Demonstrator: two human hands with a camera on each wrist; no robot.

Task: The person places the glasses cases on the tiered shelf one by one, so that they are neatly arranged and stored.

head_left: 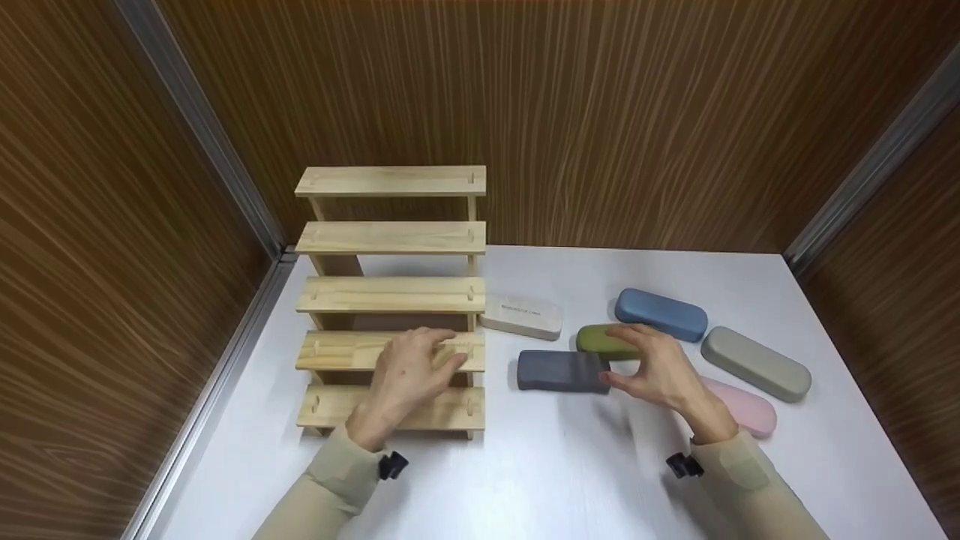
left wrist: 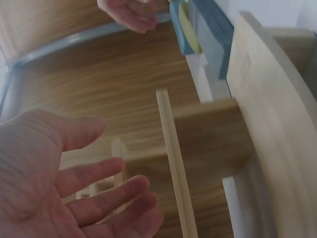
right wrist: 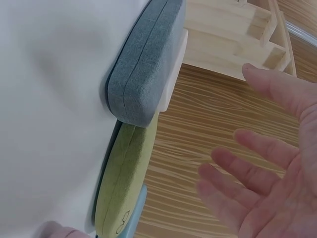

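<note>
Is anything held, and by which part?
Nothing is held; the open left hand is near the rack, the open right hand near the dark case.

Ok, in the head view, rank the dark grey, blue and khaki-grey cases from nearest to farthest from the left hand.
1. Dark grey case, right of the left hand.
2. Blue case, farther right and farther back.
3. Khaki-grey case, rightmost of the three.

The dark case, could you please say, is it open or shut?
Shut: the dark case shows a closed seam, no gap, in the right wrist view.
</note>
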